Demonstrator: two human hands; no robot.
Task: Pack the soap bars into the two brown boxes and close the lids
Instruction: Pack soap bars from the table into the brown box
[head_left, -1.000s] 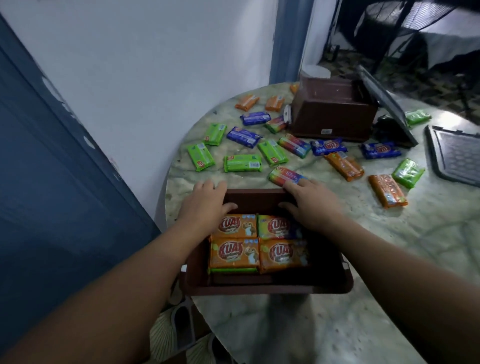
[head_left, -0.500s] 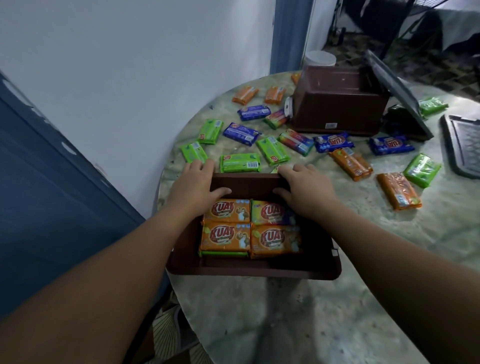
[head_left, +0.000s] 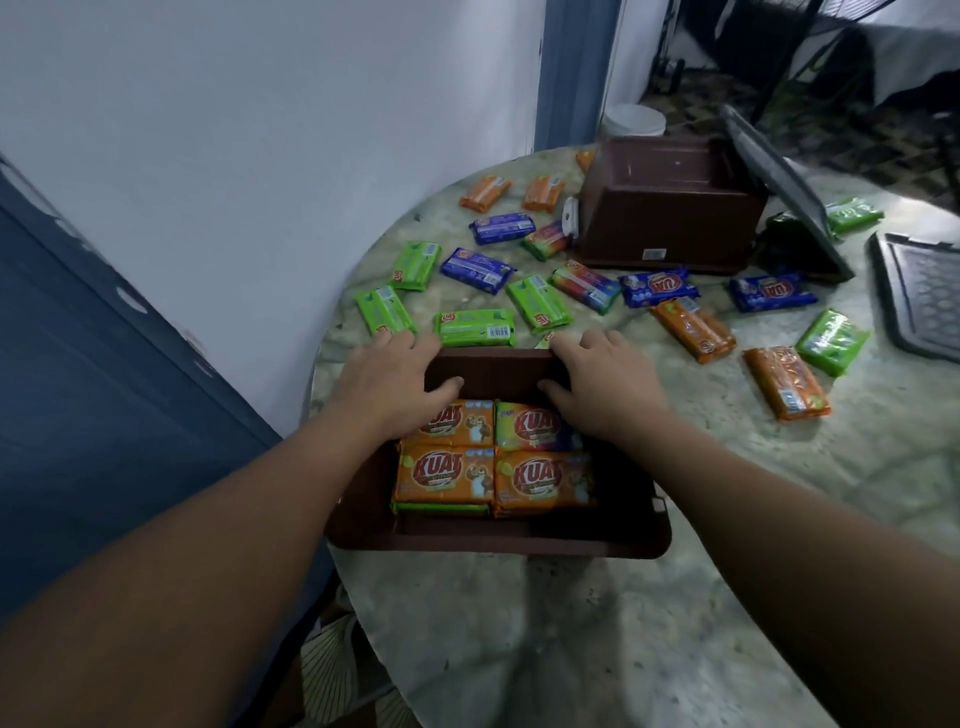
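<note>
Our left hand (head_left: 387, 387) and right hand (head_left: 605, 387) grip the near brown box (head_left: 498, 540) at its 12 o'clock wall, fingers curled over; it is probably stiff, heavy with wrapped soap bars (head_left: 493, 457).

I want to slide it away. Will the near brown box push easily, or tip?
The near box probably slides without tipping: it looks low and wide. It is likely heavy, as soap bars are stacked inside. The marble-look table seems smooth.
</note>
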